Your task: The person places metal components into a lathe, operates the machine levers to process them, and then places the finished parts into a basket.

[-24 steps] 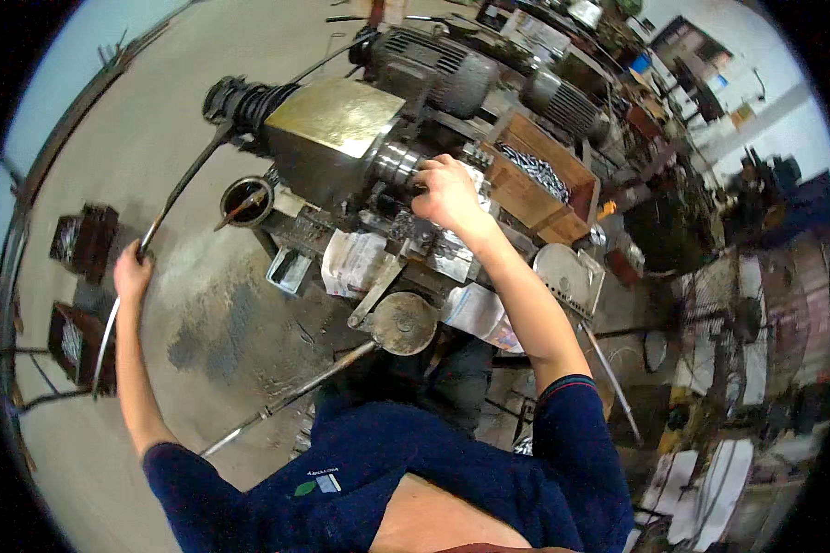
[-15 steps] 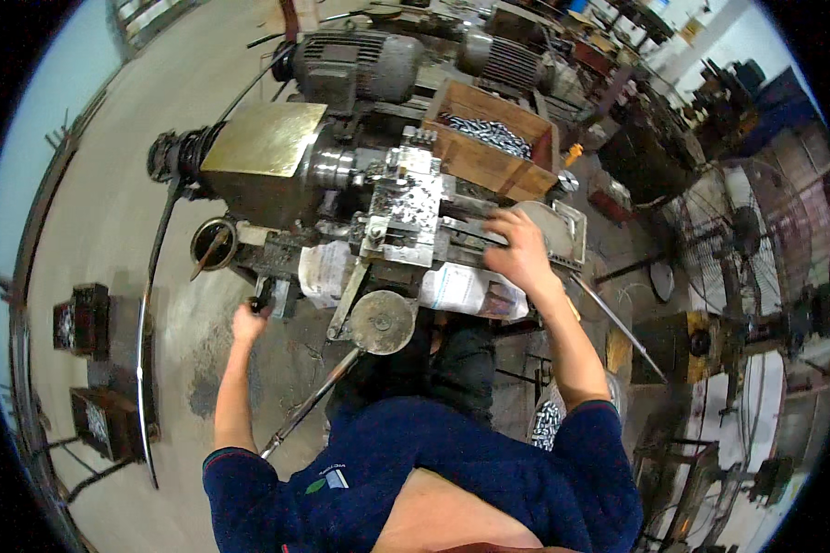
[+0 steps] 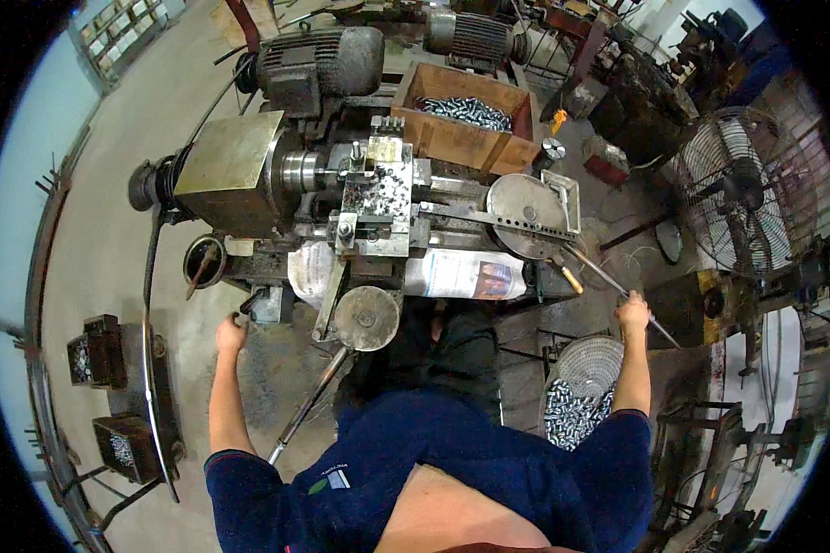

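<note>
My right hand (image 3: 632, 311) is closed around a long metal lever (image 3: 598, 269), which slants down to the right from a perforated flat bar (image 3: 503, 219) and round plate at the machine's right end. My left hand (image 3: 231, 333) is closed at the end of a short dark handle (image 3: 253, 302) on the machine's left front. Between them is a lathe-like machine with a chip-covered tool slide (image 3: 378, 198). Left of the slide sits a shiny round spindle (image 3: 302, 171). A second lever with a round disc (image 3: 367, 319) slopes toward my lap.
A wooden box (image 3: 470, 143) of small metal parts stands behind the slide. A woven basket (image 3: 588, 362) of similar parts is beside my right arm. An electric motor (image 3: 327, 64) stands at the back, a large fan (image 3: 742, 189) at right, and small part bins (image 3: 97, 350) at far left.
My right hand has moved right and toward me, from above the slide's right side onto the long lever. My left hand stays low at the left handle. The view has shifted slightly.
</note>
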The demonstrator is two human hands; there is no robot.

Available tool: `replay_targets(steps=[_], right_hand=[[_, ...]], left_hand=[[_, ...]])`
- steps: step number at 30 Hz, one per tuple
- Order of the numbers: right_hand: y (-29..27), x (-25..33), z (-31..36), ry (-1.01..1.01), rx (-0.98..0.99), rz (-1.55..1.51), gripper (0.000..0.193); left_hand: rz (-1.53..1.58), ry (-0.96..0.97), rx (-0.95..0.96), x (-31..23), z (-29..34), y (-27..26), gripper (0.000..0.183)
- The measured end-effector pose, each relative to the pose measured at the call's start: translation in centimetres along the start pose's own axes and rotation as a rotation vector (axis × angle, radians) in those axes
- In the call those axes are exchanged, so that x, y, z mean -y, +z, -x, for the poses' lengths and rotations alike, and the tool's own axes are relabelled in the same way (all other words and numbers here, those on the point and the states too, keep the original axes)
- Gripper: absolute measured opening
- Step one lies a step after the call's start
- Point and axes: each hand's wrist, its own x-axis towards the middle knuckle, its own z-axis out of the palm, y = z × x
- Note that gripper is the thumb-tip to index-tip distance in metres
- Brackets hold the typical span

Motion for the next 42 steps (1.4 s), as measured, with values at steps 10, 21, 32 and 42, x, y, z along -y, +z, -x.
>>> replay_targets(steps=[10,21,32,42], right_hand=[[0.6,1.8,14.7,0.006,0.224,-0.195,0.033],[-3.0,8.7,21.8,-0.021,0.273,-0.492,0.030],[0.4,2.1,13.7,0.007,0.457,-0.123,0.037],[-0.5,-0.2,4.0,0.009,-0.159,0.102,0.060]], left_hand=[[0.336,-0.271,0.370,6.6,6.2,2.9,0.037],[0.448,-0.085,0.247,1.9,3.3,3.8,0.034],[0.236,0.004,0.034,1.2,0.1,-0.4,0.035],[-0.356,0.327,0.131,-8.6,-1.8,-1.7,0.042]])
